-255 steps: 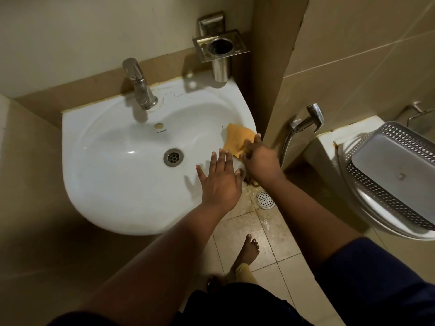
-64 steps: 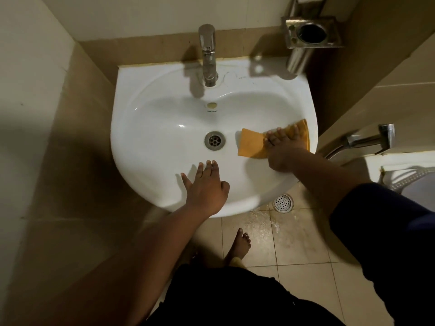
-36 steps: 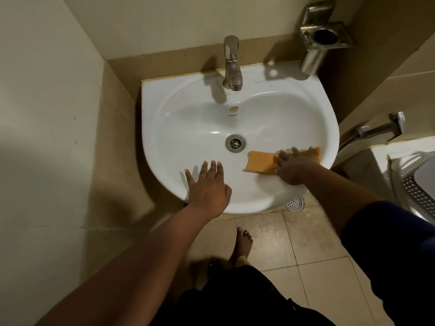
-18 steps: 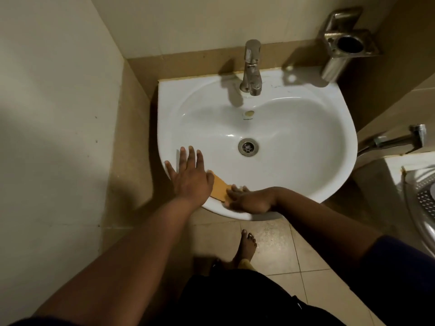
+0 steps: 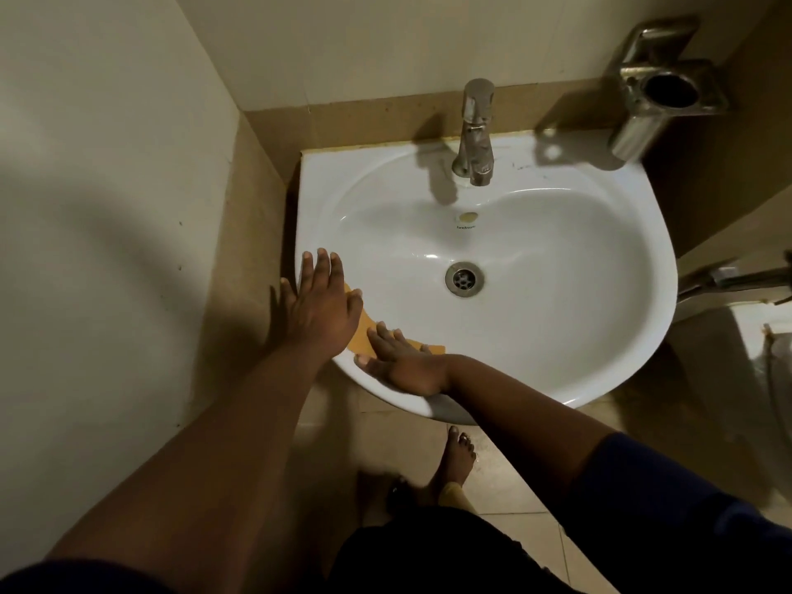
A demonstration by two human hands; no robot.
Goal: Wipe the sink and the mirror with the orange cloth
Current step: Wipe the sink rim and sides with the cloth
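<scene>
Left hand point(image 5: 321, 308) lies flat, fingers spread; right hand point(image 5: 405, 364) presses flat.

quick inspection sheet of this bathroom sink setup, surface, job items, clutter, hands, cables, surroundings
surface: white sink, basin bare around the drain; small dark marks on the ledge right of the tap
job's things: orange cloth on the front-left rim, partly covered by both hands; mirror not in view
clutter: nothing seen in the basin
hands: left hand flat on the left rim, fingers straight; right hand presses the cloth with straight fingers
cables: nothing seen
surroundings: metal holder on the wall at upper right; tiled floor; a bare foot below the sink
</scene>
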